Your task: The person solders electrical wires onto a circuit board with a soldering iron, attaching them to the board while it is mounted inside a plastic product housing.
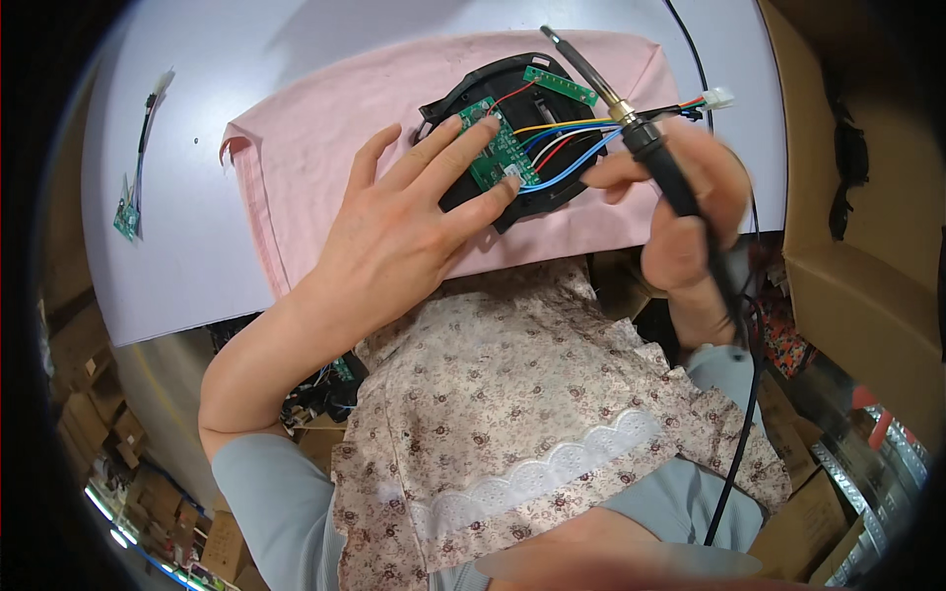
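With right grip [714, 182], pinches a black soldering iron [672, 182] tip-up near coloured wires [567, 126]. With left grip [404, 212] spread, rests on green circuit board [507, 153] in black housing [493, 79], atop pink cloth [315, 128] over the bench [177, 266].

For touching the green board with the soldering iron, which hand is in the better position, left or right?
Probably the right hand: it already holds the soldering iron, while the left hand has its fingers spread on the green board.
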Action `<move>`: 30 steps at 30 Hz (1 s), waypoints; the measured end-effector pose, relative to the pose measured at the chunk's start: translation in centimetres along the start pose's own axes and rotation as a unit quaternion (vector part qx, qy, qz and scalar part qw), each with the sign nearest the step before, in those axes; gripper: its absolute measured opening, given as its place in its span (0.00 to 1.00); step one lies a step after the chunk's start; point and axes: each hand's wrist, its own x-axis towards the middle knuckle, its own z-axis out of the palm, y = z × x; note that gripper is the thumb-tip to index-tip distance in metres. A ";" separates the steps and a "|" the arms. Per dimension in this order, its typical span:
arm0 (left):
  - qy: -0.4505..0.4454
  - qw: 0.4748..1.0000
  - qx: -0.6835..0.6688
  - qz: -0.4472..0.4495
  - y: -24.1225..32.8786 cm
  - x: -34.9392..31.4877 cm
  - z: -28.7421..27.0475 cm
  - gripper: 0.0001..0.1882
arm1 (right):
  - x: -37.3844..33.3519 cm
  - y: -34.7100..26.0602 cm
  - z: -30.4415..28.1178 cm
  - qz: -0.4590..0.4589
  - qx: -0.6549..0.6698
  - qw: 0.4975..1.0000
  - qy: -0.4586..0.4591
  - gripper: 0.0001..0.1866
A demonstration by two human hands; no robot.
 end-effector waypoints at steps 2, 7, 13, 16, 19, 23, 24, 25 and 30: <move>-0.007 1.000 0.023 0.010 0.1 0.0 0.0 0.26 | 0.7 0.0 0.0 -0.018 -0.032 0.996 0.085 0.39; 0.001 1.000 0.027 0.013 0.0 0.0 0.2 0.24 | 1.8 0.1 -1.2 0.015 0.046 0.989 0.143 0.17; -0.007 1.000 0.026 0.015 0.0 0.1 -0.2 0.23 | 2.3 0.9 0.1 0.005 -0.028 0.992 0.124 0.14; -0.006 1.000 0.020 0.014 0.0 0.0 0.0 0.23 | 2.4 1.9 0.2 0.009 -0.041 0.996 0.084 0.14; 0.002 1.000 0.011 0.019 -0.1 0.0 0.3 0.24 | 2.5 2.4 0.1 -0.001 -0.088 0.993 0.084 0.14; 0.016 0.999 -0.032 0.006 -0.3 0.0 0.5 0.25 | 3.1 2.2 0.3 -0.051 -0.073 0.988 0.123 0.14; 0.017 0.999 -0.033 0.007 -0.2 0.0 0.6 0.25 | 3.3 2.0 0.7 -0.084 -0.049 0.980 0.173 0.13; 0.022 0.999 -0.030 0.007 -0.2 0.0 0.7 0.25 | 3.8 2.1 1.1 -0.112 -0.094 0.967 0.209 0.11; 0.023 1.000 -0.017 0.006 -0.1 -0.1 0.7 0.26 | 3.9 3.5 -0.1 -0.119 -0.344 0.926 0.098 0.15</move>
